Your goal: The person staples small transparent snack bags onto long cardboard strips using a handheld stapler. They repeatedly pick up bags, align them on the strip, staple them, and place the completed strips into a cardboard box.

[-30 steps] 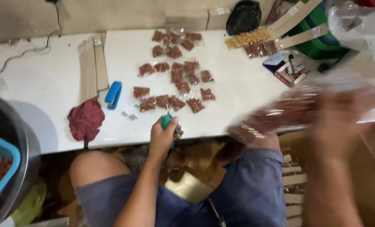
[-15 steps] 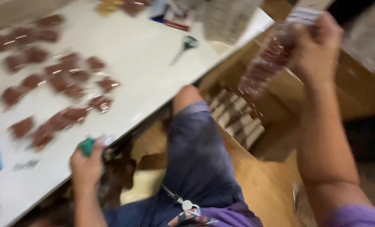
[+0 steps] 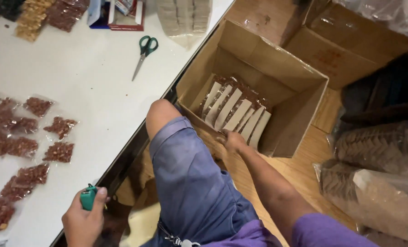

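Note:
My left hand (image 3: pixel 83 220) rests at the near edge of the white table (image 3: pixel 99 91), closed around a small green hand tool (image 3: pixel 88 197). My right hand (image 3: pixel 233 140) reaches down past my knee into an open cardboard box (image 3: pixel 277 57) on the floor. Its fingers are curled on the near end of a strip of brown snack packets (image 3: pixel 249 130). Several similar strips with cream card backs (image 3: pixel 229 107) lie side by side in the box. Small clear packets of brown snacks (image 3: pixel 60 126) are spread over the table's left part.
Green-handled scissors (image 3: pixel 144 49) lie on the table near a stack of cream cards (image 3: pixel 185 16). A second cardboard box (image 3: pixel 346 50) stands behind the first. Large clear bags of brown goods (image 3: pixel 378 192) sit on the wooden floor at right.
My view swung right and down from the table toward the floor. My right hand came down from the raised position with the packet strip and went into the box. My left hand stayed at the table edge.

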